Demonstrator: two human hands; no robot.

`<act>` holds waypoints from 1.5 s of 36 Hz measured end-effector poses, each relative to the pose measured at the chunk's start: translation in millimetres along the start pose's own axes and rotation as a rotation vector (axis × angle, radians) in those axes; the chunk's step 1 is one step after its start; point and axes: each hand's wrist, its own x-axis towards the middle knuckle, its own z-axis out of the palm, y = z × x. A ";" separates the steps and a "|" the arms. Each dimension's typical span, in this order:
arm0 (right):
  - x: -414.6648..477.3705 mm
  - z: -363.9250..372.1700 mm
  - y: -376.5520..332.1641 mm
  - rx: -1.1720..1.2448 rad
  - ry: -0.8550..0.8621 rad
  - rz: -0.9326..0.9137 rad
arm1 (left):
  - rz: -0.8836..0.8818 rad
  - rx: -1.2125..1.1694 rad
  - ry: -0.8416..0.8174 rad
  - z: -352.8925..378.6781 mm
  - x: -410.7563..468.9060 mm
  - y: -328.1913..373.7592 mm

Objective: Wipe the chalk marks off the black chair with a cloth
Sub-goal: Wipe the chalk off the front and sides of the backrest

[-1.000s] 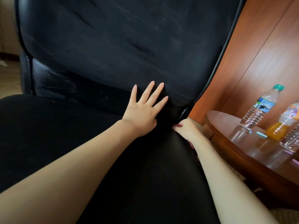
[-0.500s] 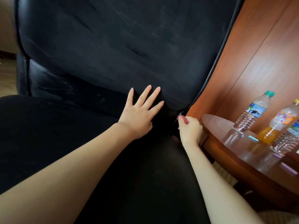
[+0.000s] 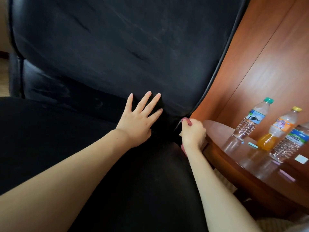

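Observation:
The black chair (image 3: 117, 47) fills the view, its backrest upright behind the seat (image 3: 133, 190). Faint whitish chalk streaks (image 3: 158, 30) cross the backrest, and more smudges (image 3: 98, 102) lie low on its left. My left hand (image 3: 138, 119) rests flat with spread fingers on the crease between seat and backrest. My right hand (image 3: 192, 134) is curled into a fist at the chair's right edge, by the piping. It grips a small pink cloth (image 3: 184, 120), of which only bits show above and below the fist.
A round wooden table (image 3: 234, 164) stands close to the chair's right side, against a wooden wall panel (image 3: 267, 56). On it stand a water bottle (image 3: 250, 121), an orange drink bottle (image 3: 275, 131) and a third bottle (image 3: 291, 143), with small chalk pieces (image 3: 252, 145).
My right hand has moved forward along the chair's right edge to the seat crease and closed into a fist. My left hand has stayed flat on the crease.

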 end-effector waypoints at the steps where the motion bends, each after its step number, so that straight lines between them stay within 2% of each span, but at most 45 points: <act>1: 0.8 0.3 0.3 0.020 0.016 0.005 | 0.001 0.000 0.000 0.1 0.1 -0.4; 4: -0.4 -0.3 3.5 0.083 -0.061 0.013 | 0.006 -0.005 0.000 -0.7 0.2 -0.6; 8: -4.6 -1.9 0.3 -0.030 -0.332 0.075 | 0.001 -0.001 -0.002 -1.2 -0.2 -0.3; 12: -4.8 0.8 -0.3 -0.091 -0.298 0.086 | -0.001 -0.003 -0.001 -1.1 -0.3 0.4; 18: -6.0 4.8 1.4 -0.071 -0.165 -0.022 | -0.009 -0.010 -0.008 -1.5 0.0 0.7; 22: 3.9 3.4 -0.6 -0.013 -0.015 0.007 | -0.014 -0.021 -0.008 -2.3 -0.4 0.3; 25: 11.5 -0.1 -1.0 0.083 -0.038 0.126 | -0.014 -0.021 -0.010 -1.8 -0.2 0.2; 30: -0.6 9.5 7.1 0.152 -0.149 0.084 | -0.015 -0.023 -0.007 -1.1 0.4 -0.2; 35: -0.9 11.2 11.5 0.226 -0.003 -0.017 | -0.011 -0.022 -0.007 -0.8 -0.1 -0.2; 40: -1.4 13.1 3.2 0.231 -0.100 0.030 | -0.014 -0.018 -0.007 -1.6 -0.2 0.1; 50: -3.2 7.1 -2.7 0.471 -0.315 0.427 | -0.008 -0.016 -0.014 -2.0 -0.4 -1.4; 54: -6.6 6.8 2.1 0.503 -0.334 0.401 | -0.007 -0.020 -0.006 -1.5 -0.7 -1.4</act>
